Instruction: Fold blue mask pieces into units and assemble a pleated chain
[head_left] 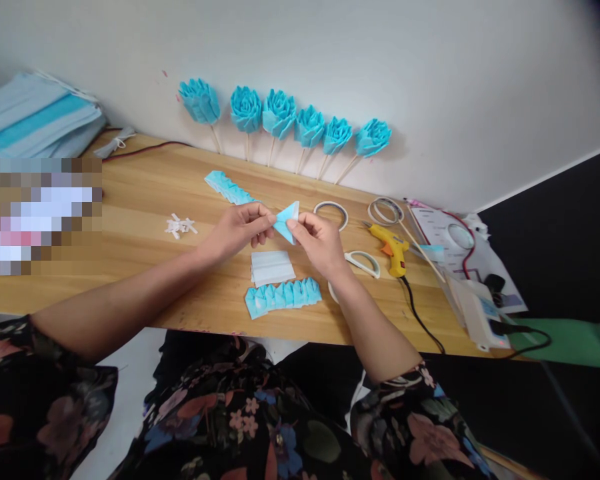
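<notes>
Above the middle of the wooden table, a blue and white folded piece of mask fabric [287, 223] is held between both my hands. My left hand [245, 230] pinches its left tip between thumb and fingers. On its wide right side, my right hand [321, 241] grips the edge with the thumb on top. Below them lies a stack of white fabric squares [273, 268]. Nearer me is a row of overlapping blue folded petals [283, 297]. Another row of blue petals [229, 187] runs behind my left hand, its right end partly hidden.
Several blue flowers on sticks [279, 115] lean against the wall. At right are a yellow glue gun [391, 248], tape rolls [331, 216], a power strip [473, 310] and papers [437, 233]. At left are small white scraps [181, 226] and stacked face masks [40, 117].
</notes>
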Demonstrator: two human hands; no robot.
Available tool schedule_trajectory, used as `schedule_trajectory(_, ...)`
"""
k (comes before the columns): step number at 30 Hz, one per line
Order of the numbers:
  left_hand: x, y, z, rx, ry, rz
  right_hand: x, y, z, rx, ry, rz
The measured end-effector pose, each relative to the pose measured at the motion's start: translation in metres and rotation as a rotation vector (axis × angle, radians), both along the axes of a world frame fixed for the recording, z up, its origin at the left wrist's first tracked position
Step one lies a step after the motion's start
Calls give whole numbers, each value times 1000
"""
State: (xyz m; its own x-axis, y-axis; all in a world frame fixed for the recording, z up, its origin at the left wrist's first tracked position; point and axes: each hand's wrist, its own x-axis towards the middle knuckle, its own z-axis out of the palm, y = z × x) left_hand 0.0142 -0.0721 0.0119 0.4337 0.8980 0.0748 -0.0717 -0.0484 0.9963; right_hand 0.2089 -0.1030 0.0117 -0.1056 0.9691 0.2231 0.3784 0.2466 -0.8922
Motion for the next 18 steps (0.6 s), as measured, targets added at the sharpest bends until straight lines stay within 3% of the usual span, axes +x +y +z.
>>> schedule_trajectory(12, 1, 4, -8, -66, -1, -69, -3, -1, -2, 84, 11, 8)
schedule_trajectory(18, -1, 5, -6, -207, -172, -65, 9, 6, -3, 353, -75, 3)
